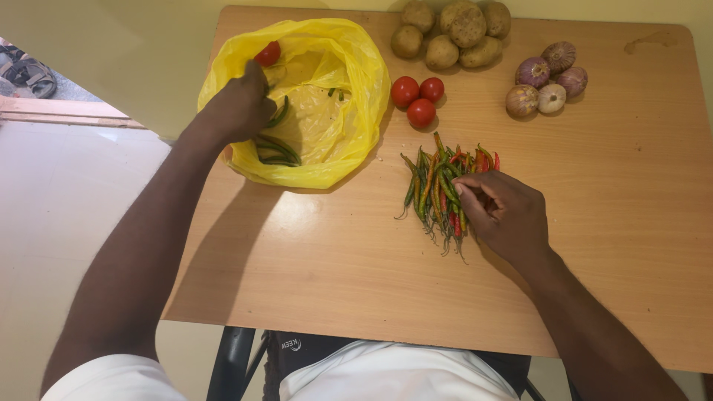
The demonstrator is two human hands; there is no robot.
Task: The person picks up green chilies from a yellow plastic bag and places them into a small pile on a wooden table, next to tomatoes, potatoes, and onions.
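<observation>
1. Left hand (239, 108) reached into the open yellow plastic bag (349, 67) at the upper left of the wooden table (609, 223); fingers bent inward among the contents, but not possible to tell if closed on anything, since hidden behind the back of the hand

2. Just at the left fingertips, a green chili (279, 113); a few more green chilies (278, 152) lying in the bag below the hand; two small green pieces (336, 93) further right inside the bag

3. One red tomato (268, 53) in the bag, just above the left hand, very close to it or touching, cannot say which

4. Right hand (509, 215) resting at the right edge of the chili pile (442, 189), near the middle of the table; thumb and first fingers brought together in a pinch at the chilies, seemingly on one thin chili, the other fingers curled loosely

5. Pile made of long thin chilies, green, orange and red mixed, lying mostly lengthwise with stems pointing toward the person

6. Three red tomatoes (418, 100) grouped on the bare table just above the pile, right beside the bag

7. Potatoes (453, 33) heaped at the far edge of the table, above the tomatoes

8. Four onions (546, 78), purple and pale, at the upper right, well apart from both hands

9. Pale tiled floor (44, 223) at the left of the table, with a sandal (26, 70) at the far left edge
</observation>
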